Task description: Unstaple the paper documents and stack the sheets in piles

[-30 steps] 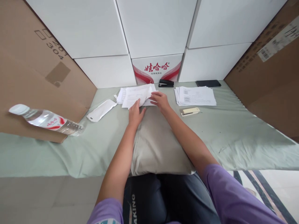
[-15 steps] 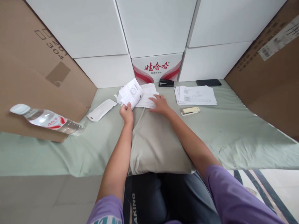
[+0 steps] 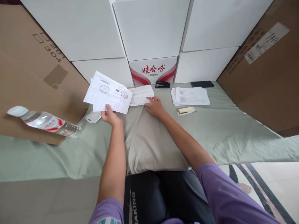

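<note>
**Sheets lifted off the left pile, second pile waiting to the right**

While the lower middle of the frame shows only a lap in dark trousers and two purple sleeves, the work begins just above it, where a grey pillow [image 3: 151, 140] lies across the pale green sheet [image 3: 233, 130] and both forearms stretch forward over it. At the pillow's far left corner, the left hand [image 3: 110, 116] is pinched shut on the lower edge of a few stamped sheets [image 3: 107, 92], holding them raised and fanned toward the upper left of the frame, clear of the surface. At centre, the right hand [image 3: 154, 107] lies flat with fingers spread loosely, pressing on the near edge of the paper pile [image 3: 141, 95] from which the sheets appear to have been taken; it grips nothing.

Judging by this, one batch has been separated and is in hand, while the rest of that pile remains to go through. Right of centre lies a second stack of printed pages [image 3: 190, 95], squared up, with a cream stapler [image 3: 186, 110] just in front of it; whether that stack is finished work cannot be told. Farther back, a black stapler [image 3: 162, 84] and a dark phone [image 3: 202, 84] sit against the wall of white boxes. At the left edge a water bottle [image 3: 42, 121] lies on its side by a brown carton, with a white pouch [image 3: 92, 117] partly hidden under the held sheets.
</note>
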`<state>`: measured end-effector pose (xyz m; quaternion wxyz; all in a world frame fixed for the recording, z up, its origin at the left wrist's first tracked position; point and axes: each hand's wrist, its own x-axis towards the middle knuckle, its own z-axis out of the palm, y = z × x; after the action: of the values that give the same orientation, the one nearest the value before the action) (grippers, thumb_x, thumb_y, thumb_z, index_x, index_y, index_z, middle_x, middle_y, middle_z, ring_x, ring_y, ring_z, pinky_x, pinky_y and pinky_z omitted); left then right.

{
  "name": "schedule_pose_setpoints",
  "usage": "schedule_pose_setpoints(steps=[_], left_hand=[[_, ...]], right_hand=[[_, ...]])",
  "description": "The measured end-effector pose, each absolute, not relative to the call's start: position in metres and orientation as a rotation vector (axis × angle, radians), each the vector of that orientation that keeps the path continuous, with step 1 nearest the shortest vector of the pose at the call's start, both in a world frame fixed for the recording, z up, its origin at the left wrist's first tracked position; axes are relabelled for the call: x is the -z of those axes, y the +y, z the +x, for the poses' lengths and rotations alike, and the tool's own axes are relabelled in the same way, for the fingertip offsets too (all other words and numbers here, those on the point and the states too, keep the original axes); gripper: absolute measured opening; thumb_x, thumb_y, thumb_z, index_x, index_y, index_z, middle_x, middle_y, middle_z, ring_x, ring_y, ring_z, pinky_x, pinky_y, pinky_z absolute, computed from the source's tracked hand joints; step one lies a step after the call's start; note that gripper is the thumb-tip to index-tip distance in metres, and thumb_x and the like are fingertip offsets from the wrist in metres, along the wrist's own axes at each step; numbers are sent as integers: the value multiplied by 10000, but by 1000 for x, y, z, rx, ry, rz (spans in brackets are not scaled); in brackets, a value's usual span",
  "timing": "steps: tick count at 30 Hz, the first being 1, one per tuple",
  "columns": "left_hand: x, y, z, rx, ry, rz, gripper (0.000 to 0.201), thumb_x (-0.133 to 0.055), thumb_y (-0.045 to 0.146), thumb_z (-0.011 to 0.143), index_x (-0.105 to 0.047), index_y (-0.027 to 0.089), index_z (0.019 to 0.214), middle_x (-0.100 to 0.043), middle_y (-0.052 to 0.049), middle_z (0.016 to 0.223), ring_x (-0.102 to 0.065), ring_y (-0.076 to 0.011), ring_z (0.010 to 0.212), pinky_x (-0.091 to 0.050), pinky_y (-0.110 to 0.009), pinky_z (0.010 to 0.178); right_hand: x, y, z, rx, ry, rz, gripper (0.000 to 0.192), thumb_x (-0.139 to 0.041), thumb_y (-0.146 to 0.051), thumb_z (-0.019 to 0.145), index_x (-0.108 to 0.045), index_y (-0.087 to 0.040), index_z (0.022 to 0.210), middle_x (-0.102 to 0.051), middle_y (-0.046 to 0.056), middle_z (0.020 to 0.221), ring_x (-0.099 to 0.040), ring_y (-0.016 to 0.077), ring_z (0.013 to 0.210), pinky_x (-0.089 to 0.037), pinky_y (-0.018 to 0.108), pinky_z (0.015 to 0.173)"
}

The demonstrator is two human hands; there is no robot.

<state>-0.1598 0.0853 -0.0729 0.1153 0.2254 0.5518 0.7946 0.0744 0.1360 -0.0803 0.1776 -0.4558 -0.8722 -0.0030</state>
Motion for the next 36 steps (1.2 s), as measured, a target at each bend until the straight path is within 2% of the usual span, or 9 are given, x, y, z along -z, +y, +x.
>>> schedule_pose_setpoints(steps=[7, 11, 14, 17, 20, 23, 28, 32, 36], left_hand=[[80, 78, -173, -2353, 1230, 502, 552, -617, 513, 903, -515, 237, 1370, -678, -107, 1301, -651, -196, 1226, -554, -321, 1000], [87, 82, -176, -2332, 1094, 445, 568, -680, 469, 857, -524, 267, 1365, -665, -81, 1348, -631, -196, 1261, -546, -316, 1008], [89, 88, -175, -2312, 991, 471, 545, -710, 465, 826, -578, 253, 1310, -685, -72, 1323, -611, -193, 1294, -520, -315, 1047], [83, 92, -159, -2161, 870, 531, 492, -726, 466, 806, -650, 205, 1216, -711, -86, 1281, -597, -216, 1315, -502, -342, 1081], [72, 88, -128, -1979, 757, 610, 454, -741, 436, 801, -684, 179, 1171, -714, -94, 1284, -573, -244, 1342, -482, -377, 1114], [66, 77, -91, -1849, 670, 704, 461, -775, 385, 776, -691, 181, 1181, -712, -97, 1292, -551, -255, 1365, -456, -394, 1145], [75, 60, -50, -1755, 668, 745, 515, -841, 338, 732, -685, 209, 1206, -677, -100, 1354, -583, -244, 1329, -469, -358, 1130], [84, 52, -36, -1773, 829, 768, 554, -874, 395, 708, -677, 234, 1201, -693, -101, 1321, -646, -246, 1242, -550, -342, 1009], [83, 50, -35, -1776, 876, 899, 557, -878, 449, 692, -677, 238, 1166, -726, -100, 1233, -676, -241, 1181, -564, -331, 955]], right_hand=[[84, 137, 61, -63, -2590, -1338, 430, -382, -362, 1033, -613, -332, 1394, -330, 76, 1654, -248, 367, 1511, -219, 683, 1130], [76, 151, 53, -211, -2594, -1359, 426, -431, -362, 1014, -611, -330, 1399, -303, 74, 1666, -202, 389, 1537, -165, 749, 1132], [66, 153, 50, -481, -2394, -1347, 446, -501, -425, 985, -608, -316, 1404, -334, 58, 1653, -191, 366, 1548, -100, 720, 1183], [57, 138, 59, -1050, -1988, -1119, 624, -530, -576, 941, -514, -276, 1487, -461, 78, 1579, -371, 300, 1485, -245, 577, 1222], [55, 106, 82, -1521, -1629, -882, 833, -656, -641, 829, -428, -259, 1534, -558, 107, 1494, -548, 282, 1350, -412, 501, 1147], [64, 70, 110, -1744, -1424, -692, 864, -741, -663, 731, -497, -277, 1464, -605, 102, 1442, -619, 294, 1262, -512, 478, 1050], [78, 41, 151, -1562, -1386, -649, 761, -872, -588, 613, -650, -209, 1235, -698, 109, 1294, -647, 306, 1214, -495, 473, 1087], [78, 41, 158, -1400, -1344, -699, 805, -861, -618, 614, -628, -213, 1269, -689, 114, 1299, -624, 314, 1247, -485, 489, 1103], [82, 47, 151, -1251, -1184, -818, 691, -792, -589, 715, -627, -225, 1279, -674, 102, 1323, -600, 287, 1274, -476, 478, 1117]])
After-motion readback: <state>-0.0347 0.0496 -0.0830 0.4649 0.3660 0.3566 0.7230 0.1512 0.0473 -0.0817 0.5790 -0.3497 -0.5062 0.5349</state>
